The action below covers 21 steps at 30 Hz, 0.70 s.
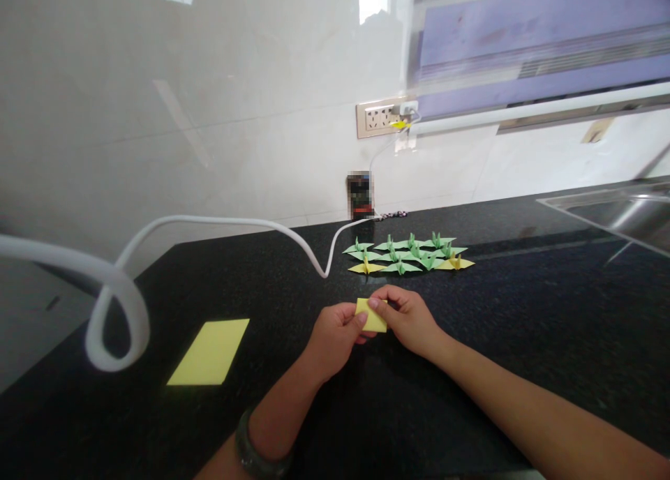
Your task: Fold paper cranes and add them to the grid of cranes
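A small folded square of yellow paper (375, 319) is held between my two hands, above the dark countertop. My left hand (335, 337) pinches its left side, thumb on top and fingers beneath. On the upper right edge, my right hand (411, 318) is closed with its thumb pressing the paper. Just beyond the hands, several green folded paper cranes (400, 266) stand in rows. A yellow paper crane (366, 266) sits at the left of the front row, and another yellow crane (455, 263) at its right end.
A flat yellow paper sheet (210, 352) lies on the black countertop (293, 424) to the left. A white cable (235, 221) loops across the left side. At the wall stands a pixelated dark object (360, 195) below a socket (374, 120). A metal sink (628, 211) is at right.
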### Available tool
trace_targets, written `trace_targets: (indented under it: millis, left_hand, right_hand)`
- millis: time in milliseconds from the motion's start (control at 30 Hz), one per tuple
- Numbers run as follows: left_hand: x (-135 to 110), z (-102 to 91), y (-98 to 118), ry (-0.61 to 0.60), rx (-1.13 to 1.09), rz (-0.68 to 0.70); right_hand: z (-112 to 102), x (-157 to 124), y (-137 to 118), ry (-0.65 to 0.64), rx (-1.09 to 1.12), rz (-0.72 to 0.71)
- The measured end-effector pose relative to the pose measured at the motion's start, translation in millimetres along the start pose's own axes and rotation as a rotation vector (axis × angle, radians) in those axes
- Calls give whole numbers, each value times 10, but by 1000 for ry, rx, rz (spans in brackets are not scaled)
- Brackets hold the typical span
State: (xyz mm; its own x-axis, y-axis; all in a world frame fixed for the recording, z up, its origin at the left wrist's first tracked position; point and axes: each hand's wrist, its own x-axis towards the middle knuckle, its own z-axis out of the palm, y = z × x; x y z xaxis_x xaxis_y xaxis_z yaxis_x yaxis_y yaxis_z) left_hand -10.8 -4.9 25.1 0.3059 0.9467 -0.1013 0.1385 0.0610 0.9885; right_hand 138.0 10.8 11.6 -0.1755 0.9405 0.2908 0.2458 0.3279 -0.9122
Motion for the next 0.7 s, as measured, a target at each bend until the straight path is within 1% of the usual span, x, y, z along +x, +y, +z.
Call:
trace_targets:
  millis: [233,333,400,500,567,700]
  left_hand:
    - [-4,4,7,-7,13,-4]
    - [-3,3,11,1,9,3]
    - [0,-4,12,41,16,27]
    - [8,-25,-1,148,23,71]
    - [13,-40,-14,197,42,103]
    - [6,-61,-26,224,118,135]
  right_hand:
    - [14,1,9,5,-11,27]
    - [9,-2,-12,2,-43,6]
    - [1,-9,-31,-4,-94,-44]
    - [-9,-18,-42,-15,-160,-126]
    - [-13,-18,-38,-27,-181,-151]
    - [-21,-12,-39,-66,-193,-156]
